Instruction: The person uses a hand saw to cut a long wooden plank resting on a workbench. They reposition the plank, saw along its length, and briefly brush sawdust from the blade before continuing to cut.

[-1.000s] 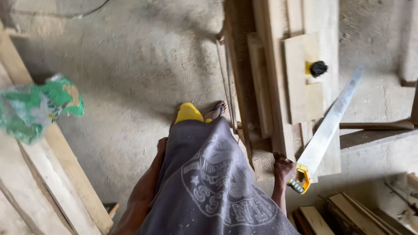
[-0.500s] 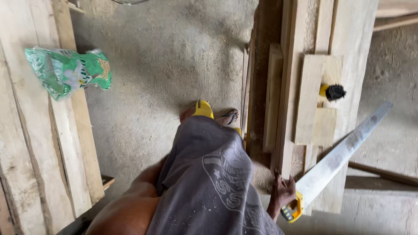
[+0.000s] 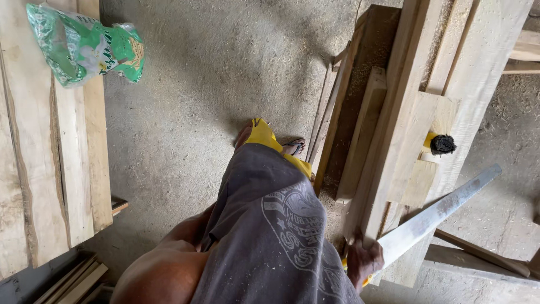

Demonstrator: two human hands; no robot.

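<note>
My right hand (image 3: pixel 364 260) is closed around the yellow handle of a hand saw at the bottom right. The long steel saw blade (image 3: pixel 436 213) slants up to the right over the stacked wooden boards (image 3: pixel 394 141). Beside my grey shirt, my bare left arm (image 3: pixel 169 264) hangs at the lower left; its hand is hidden behind the cloth. Below me, a foot in a yellow sandal (image 3: pixel 263 134) stands on the dusty concrete floor, close to the boards' left edge.
A green plastic bag (image 3: pixel 84 48) lies on wide planks (image 3: pixel 50 169) along the left side. A small yellow and black object (image 3: pixel 441 144) rests on the boards at the right. Sawdust covers the concrete floor (image 3: pixel 197 101) between the two stacks.
The view has swung toward the left, bringing the planks and green bag further in. My right hand keeps hold of the saw, which now lies lower against the boards.
</note>
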